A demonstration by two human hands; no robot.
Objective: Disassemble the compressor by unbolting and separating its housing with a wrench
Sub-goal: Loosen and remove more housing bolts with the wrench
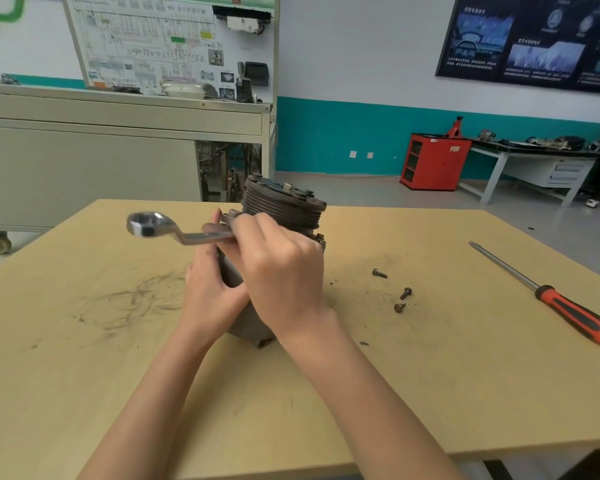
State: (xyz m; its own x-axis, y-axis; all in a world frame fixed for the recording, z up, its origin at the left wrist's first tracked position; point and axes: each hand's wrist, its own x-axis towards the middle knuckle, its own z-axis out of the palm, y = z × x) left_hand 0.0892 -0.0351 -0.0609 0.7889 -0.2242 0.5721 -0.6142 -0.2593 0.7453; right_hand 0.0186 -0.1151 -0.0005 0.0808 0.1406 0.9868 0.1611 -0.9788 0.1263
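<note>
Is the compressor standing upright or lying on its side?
Upright: the compressor stands on the table with its pulley end on top.

I logged open table (84, 375) left of the compressor (284, 202), below the wrench (187, 235) jutting leftward from its top. Right of the compressor: three bolts (405, 292) near, screwdriver (542, 292) farther out, bare lane between. Its near side was blocked by the left hand (212, 289) and right hand (284, 271).
</note>
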